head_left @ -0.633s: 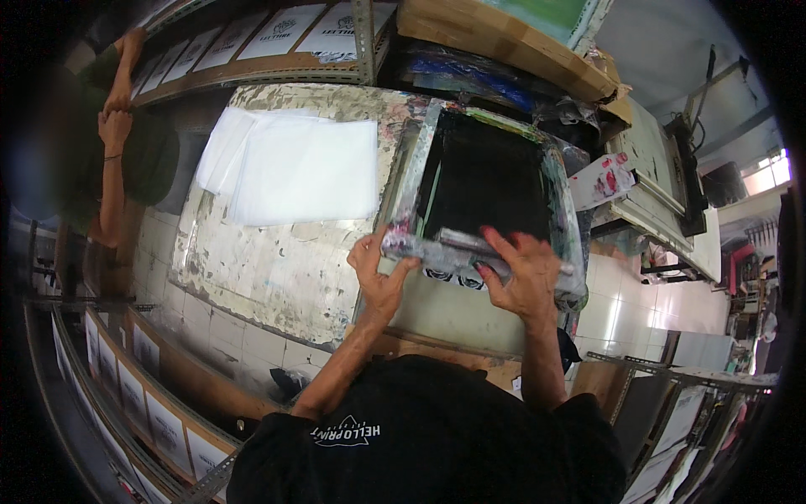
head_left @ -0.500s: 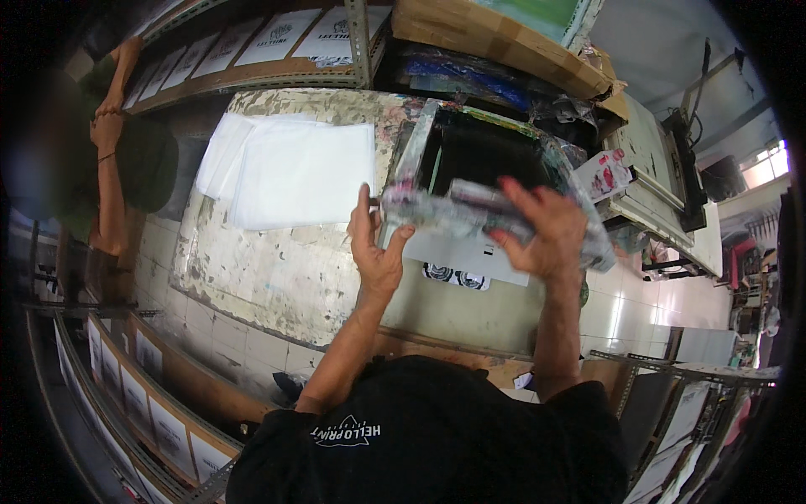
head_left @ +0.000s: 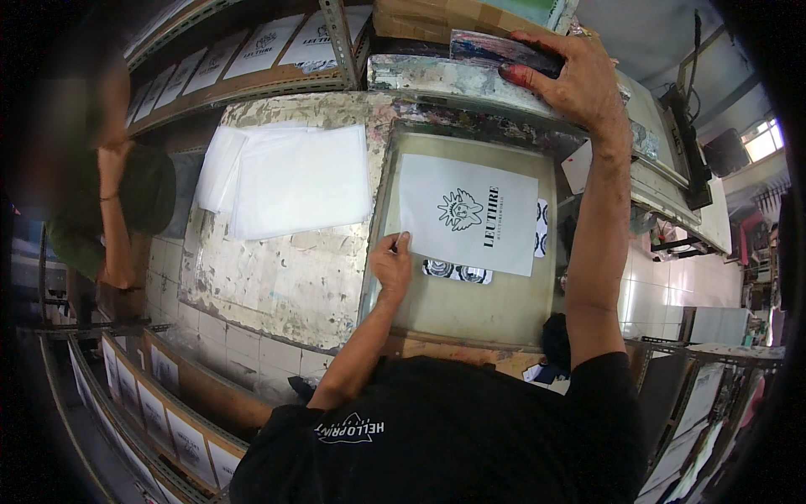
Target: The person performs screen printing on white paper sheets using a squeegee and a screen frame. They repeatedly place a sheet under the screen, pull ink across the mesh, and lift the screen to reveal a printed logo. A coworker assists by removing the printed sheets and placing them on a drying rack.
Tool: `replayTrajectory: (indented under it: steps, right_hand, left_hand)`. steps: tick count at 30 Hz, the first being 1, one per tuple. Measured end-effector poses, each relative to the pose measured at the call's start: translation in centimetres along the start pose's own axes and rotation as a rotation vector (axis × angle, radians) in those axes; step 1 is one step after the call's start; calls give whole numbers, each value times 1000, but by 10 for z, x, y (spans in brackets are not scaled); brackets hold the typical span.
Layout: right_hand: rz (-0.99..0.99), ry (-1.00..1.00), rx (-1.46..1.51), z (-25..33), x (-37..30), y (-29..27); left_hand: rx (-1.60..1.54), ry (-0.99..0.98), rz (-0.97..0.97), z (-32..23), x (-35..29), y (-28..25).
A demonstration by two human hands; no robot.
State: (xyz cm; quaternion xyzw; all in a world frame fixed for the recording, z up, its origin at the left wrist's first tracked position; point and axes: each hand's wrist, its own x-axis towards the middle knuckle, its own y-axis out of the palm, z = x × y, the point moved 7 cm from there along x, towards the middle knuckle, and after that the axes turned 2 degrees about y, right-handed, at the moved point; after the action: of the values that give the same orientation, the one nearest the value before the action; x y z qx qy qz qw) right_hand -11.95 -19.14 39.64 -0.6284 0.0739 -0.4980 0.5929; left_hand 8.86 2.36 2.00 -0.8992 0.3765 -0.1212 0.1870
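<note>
A white sheet (head_left: 428,185) with a black winged emblem and lettering lies on the pale printing board (head_left: 470,315). My left hand (head_left: 391,265) pinches the sheet's near left corner between thumb and fingers. At the back, a screen-printing frame (head_left: 457,82) is tilted up, its ink-stained edge toward me. My right hand (head_left: 588,84), red ink on its fingertips, grips a dark, stained squeegee (head_left: 483,49) just above that edge. Whether the palm also touches the frame is hidden. Black-and-white patterned pieces (head_left: 457,272) stick out from under the sheet.
A stack of blank white sheets (head_left: 306,181) rests on the paint-worn table (head_left: 277,286) to the left. Racks (head_left: 336,42) of printed sheets stand behind and at lower left (head_left: 159,395). Another person (head_left: 113,193) is at far left. A cardboard box (head_left: 420,21) sits behind the frame.
The frame has swung up and back, uncovering the printed sheet. My right hand has moved away from me with the squeegee. My left hand has come down onto the sheet's corner.
</note>
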Motion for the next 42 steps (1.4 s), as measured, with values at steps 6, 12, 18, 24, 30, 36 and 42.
replayTrajectory:
  steps: [6, 12, 18, 24, 30, 36, 42]
  right_hand:
    - [-55, -30, -21, -1, 3, 2]
    - [-28, -15, 39, 9, -2, -6]
    - [0, -15, 69, 7, -6, -3]
    - [5, 29, 65, 10, -4, -4]
    - [33, 14, 65, 8, -3, -7]
    - [32, 5, 112, 8, -4, -2]
    - [34, 15, 100, 13, -4, -6]
  left_hand:
    - [-340, -54, -203, 21, 48, -74]
    - [-251, -26, -481, 97, 92, -214]
    - [1225, 112, -1268, 32, 65, -289]
    - [480, 641, -397, 21, 102, -163]
    - [504, 319, -141, 30, 100, -59]
    - [-133, -104, -315, 95, 138, -75]
    - [-163, -236, 57, 77, 160, -73]
